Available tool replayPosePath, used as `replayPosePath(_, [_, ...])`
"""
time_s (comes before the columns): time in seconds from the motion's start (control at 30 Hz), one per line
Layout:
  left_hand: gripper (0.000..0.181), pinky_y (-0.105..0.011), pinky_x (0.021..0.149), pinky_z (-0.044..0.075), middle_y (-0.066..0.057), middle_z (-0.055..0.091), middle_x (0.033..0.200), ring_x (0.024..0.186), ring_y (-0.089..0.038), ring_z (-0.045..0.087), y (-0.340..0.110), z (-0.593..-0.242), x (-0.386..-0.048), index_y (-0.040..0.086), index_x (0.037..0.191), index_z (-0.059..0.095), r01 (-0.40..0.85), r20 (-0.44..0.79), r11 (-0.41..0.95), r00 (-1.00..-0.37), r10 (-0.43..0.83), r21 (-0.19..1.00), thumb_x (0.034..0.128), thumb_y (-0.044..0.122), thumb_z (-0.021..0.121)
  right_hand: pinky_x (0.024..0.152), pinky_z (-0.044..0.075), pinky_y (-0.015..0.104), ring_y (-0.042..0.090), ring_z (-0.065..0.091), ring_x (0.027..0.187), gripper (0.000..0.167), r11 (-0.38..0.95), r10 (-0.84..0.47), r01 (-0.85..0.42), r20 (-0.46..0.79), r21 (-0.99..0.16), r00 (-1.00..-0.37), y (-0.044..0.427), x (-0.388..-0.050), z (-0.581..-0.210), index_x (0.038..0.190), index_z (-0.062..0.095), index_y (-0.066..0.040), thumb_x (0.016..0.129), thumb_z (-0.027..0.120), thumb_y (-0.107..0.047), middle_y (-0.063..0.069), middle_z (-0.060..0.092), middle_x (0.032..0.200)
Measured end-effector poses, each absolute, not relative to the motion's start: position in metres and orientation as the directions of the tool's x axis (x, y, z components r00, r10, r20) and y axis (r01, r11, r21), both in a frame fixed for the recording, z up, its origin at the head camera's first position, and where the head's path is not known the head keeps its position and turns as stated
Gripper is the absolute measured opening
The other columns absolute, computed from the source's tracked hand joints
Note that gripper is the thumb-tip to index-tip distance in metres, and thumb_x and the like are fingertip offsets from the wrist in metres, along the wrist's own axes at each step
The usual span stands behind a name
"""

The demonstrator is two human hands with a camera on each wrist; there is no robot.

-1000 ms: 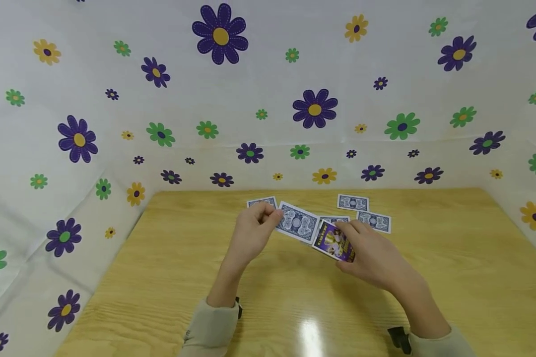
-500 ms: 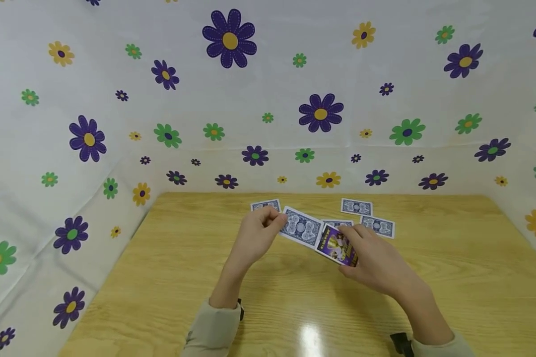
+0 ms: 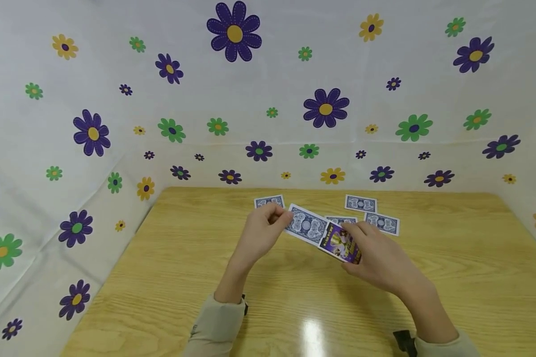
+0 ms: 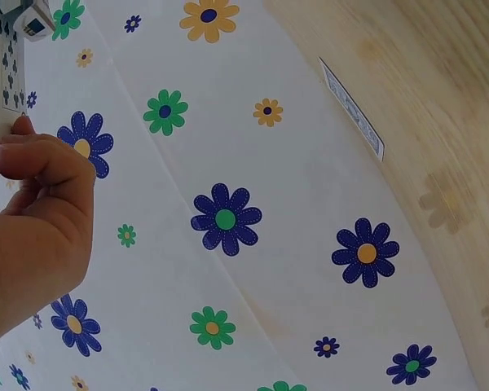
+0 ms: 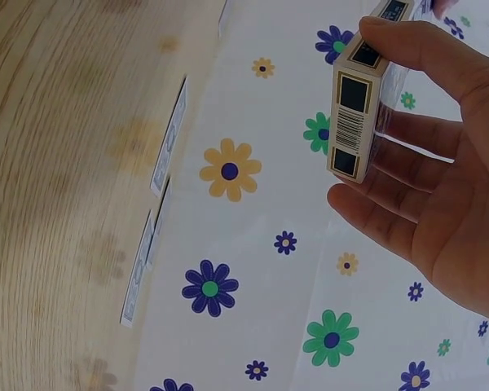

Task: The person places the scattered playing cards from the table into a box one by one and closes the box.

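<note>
My left hand (image 3: pixel 259 235) pinches the left end of a blue-backed playing card (image 3: pixel 307 224) between thumb and fingers. Black pips show on the card's face (image 4: pixel 11 65) in the left wrist view. The card's other end meets the end of a purple card box (image 3: pixel 339 243); how far it reaches inside is unclear. My right hand (image 3: pixel 384 258) grips this box by its right part, tilted above the table. In the right wrist view, the thumb presses one side of the box (image 5: pixel 350 122), whose barcode end shows, and fingers lie along the other.
Several blue-backed cards lie face down near the table's back edge: one card (image 3: pixel 268 200) behind my left hand, another (image 3: pixel 342 220) partly hidden by the box, two more (image 3: pixel 360 203) at the right. A flowered cloth (image 3: pixel 250 89) rises behind the wooden table (image 3: pixel 169 277).
The head view has shifted slightly, moving the whole scene rightward in it. Both hands keep their holds, and the card and box stay in about the same position relative to each other.
</note>
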State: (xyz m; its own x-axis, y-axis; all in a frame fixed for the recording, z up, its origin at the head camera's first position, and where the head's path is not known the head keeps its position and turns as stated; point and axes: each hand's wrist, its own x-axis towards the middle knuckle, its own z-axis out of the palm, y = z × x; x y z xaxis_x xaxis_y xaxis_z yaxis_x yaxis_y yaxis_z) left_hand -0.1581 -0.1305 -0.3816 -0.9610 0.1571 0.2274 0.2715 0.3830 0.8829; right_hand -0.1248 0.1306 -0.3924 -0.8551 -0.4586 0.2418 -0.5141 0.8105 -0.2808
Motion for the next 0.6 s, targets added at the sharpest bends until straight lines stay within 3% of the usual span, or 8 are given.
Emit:
replayPosePath(0.2, [0.012,-0.022,0.059,0.040,-0.003,0.057,0.079,0.070,-0.017,0.048,-0.1290,-0.3812,-0.1572,0.008,0.094,0.068,0.277,0.238,0.383,-0.960,0.147,0.881,0.0974,0.018,0.064,0.075,0.051,0.034,0.020,0.056,0.093,0.074,0.808,-0.461,-0.518,0.247,-0.279,-0.852,0.1297,-0.1249,-0.3921,0.136,0.053,-0.001,0.075,0.085,-0.024,0.013,0.061,0.116])
replayPosePath(0.43, [0.012,-0.021,0.051,0.033,-0.004,0.055,0.074,0.061,-0.014,0.043,-0.1252,-0.3835,-0.1576,0.006,0.103,0.064,0.304,0.279,0.350,-0.953,0.121,0.886,0.0958,0.014,0.066,0.077,0.052,0.037,0.023,0.058,0.097,0.073,0.807,-0.464,-0.520,0.243,-0.281,-0.852,0.1293,-0.1246,-0.3916,0.136,0.053,-0.001,0.075,0.085,-0.024,0.014,0.061,0.118])
replayPosePath(0.6, [0.011,-0.020,0.051,0.034,-0.004,0.055,0.075,0.062,-0.013,0.045,-0.1231,-0.3845,-0.1561,0.007,0.103,0.063,0.318,0.289,0.342,-0.948,0.135,0.884,0.0955,0.014,0.066,0.076,0.052,0.035,0.022,0.058,0.095,0.073,0.806,-0.464,-0.518,0.239,-0.285,-0.853,0.1287,-0.1239,-0.3925,0.136,0.053,-0.001,0.075,0.085,-0.024,0.014,0.061,0.118])
